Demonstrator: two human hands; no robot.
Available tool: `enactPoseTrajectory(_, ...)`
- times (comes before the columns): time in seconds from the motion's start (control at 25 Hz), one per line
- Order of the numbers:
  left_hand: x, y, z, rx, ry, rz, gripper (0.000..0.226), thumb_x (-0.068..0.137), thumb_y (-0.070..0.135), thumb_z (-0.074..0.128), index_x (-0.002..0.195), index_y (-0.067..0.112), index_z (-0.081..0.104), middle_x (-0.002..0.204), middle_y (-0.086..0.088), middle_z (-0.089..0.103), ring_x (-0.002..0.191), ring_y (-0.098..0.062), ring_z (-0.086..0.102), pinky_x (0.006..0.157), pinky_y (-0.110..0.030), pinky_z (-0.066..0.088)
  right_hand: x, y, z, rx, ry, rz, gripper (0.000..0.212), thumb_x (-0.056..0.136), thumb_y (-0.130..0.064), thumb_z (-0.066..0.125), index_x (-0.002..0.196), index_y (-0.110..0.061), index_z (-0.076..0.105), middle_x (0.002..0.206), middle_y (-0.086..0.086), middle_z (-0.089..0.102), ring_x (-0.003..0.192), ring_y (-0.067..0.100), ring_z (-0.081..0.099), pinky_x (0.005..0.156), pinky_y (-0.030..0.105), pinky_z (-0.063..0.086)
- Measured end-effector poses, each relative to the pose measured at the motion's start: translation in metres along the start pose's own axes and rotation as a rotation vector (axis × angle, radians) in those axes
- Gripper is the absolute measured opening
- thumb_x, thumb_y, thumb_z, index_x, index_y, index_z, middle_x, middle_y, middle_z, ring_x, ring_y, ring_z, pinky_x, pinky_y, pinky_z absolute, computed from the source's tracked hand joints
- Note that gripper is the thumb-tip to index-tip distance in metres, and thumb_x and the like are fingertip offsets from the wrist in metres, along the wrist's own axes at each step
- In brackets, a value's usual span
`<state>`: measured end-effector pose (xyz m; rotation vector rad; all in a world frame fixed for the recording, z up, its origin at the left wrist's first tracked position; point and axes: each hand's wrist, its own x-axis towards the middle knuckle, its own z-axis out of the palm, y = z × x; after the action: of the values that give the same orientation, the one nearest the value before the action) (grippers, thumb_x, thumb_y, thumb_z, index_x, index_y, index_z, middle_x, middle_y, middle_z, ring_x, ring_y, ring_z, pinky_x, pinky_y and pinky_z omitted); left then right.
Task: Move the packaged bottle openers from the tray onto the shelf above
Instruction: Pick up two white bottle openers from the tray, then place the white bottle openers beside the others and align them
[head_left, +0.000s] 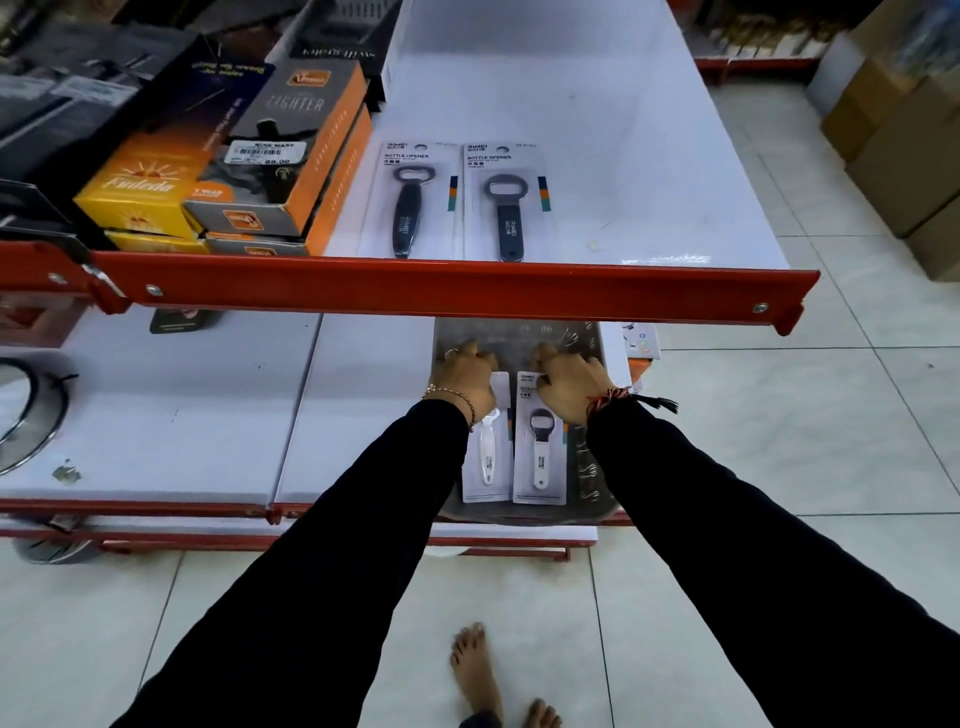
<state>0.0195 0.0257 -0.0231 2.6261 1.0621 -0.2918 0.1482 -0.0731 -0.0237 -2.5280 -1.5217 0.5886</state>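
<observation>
A grey patterned metal tray (592, 470) sits on the lower white shelf under the red rail (467, 293). Two carded bottle openers with white handles lie flat in it, side by side: the left pack (487, 460) and the right pack (540, 460). My left hand (462, 382) curls over the top end of the left pack. My right hand (569, 387) curls over the top end of the right pack. On the upper white shelf (613, 156) lie two more carded openers with dark handles, one (408, 205) beside the other (506, 210).
Grey-and-orange lighter boxes (291, 156) and yellow boxes (140, 179) fill the upper shelf's left side. A round metal lid (21, 415) lies on the lower shelf at far left. Cardboard cartons (904, 145) stand on the tiled floor to the right. My bare foot (475, 670) is below.
</observation>
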Motion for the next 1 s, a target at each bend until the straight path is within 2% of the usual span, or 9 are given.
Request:
enactPoseTrajectory(0.08,-0.011,0.002,-0.011,-0.072,0.037,-0.005,0.030,0.089,0.014,0.058,0.118,0.019,0.065,0.129,-0.009,0.064,0.122,-0.033,0.056,0.105,-0.038,0.048,-0.011,-0.004,-0.008,0.031,0.028,-0.005,0.034,0.084,-0.017,0.045,0.117,-0.016,0.054,0.108,0.014,0.070,0.104,0.035,0.063,0.095,0.041,0.039)
enactPoseTrajectory(0.2,-0.041,0.010,-0.026,-0.068,0.103,-0.016,0.030,0.090,0.015,0.053,0.117,0.021,0.063,0.117,-0.010,0.071,0.114,-0.035,0.061,0.101,-0.036,0.043,-0.039,-0.011,-0.019,0.014,0.093,-0.090,0.039,0.086,-0.014,0.045,0.122,-0.022,0.059,0.116,0.009,0.069,0.110,0.032,0.062,0.099,0.040,0.041)
enactPoseTrajectory(0.36,-0.095,0.022,-0.049,-0.068,0.226,0.031,0.034,0.092,0.012,0.047,0.122,0.020,0.061,0.113,-0.011,0.072,0.107,-0.035,0.065,0.098,-0.037,0.044,-0.086,-0.020,-0.042,-0.002,0.229,-0.196,0.038,0.089,-0.012,0.044,0.122,-0.022,0.059,0.113,0.012,0.070,0.094,0.036,0.067,0.079,0.040,0.054)
enactPoseTrajectory(0.56,-0.162,0.042,-0.094,-0.150,0.426,0.092,0.034,0.092,0.009,0.046,0.122,0.020,0.060,0.119,-0.008,0.069,0.109,-0.031,0.063,0.095,-0.038,0.049,-0.150,-0.033,-0.081,-0.085,0.461,-0.310,0.037,0.088,-0.008,0.042,0.121,-0.015,0.056,0.115,0.011,0.065,0.099,0.033,0.062,0.065,0.035,0.047)
enactPoseTrajectory(0.8,-0.214,0.069,-0.157,-0.170,0.632,0.158,0.031,0.093,0.011,0.044,0.118,0.020,0.060,0.111,-0.006,0.070,0.104,-0.028,0.062,0.091,-0.039,0.050,-0.207,-0.042,-0.152,-0.105,0.697,-0.392,0.033,0.087,-0.006,0.043,0.116,-0.012,0.056,0.107,0.007,0.064,0.094,0.029,0.056,0.068,0.037,0.047)
enactPoseTrajectory(1.0,-0.212,0.097,-0.225,-0.190,0.709,0.193,0.034,0.095,0.010,0.042,0.123,0.016,0.059,0.112,-0.010,0.068,0.104,-0.031,0.062,0.087,-0.036,0.047,-0.214,-0.044,-0.231,-0.059,0.826,-0.353,0.033,0.089,-0.007,0.039,0.118,-0.013,0.053,0.109,0.005,0.061,0.099,0.028,0.054,0.069,0.038,0.047)
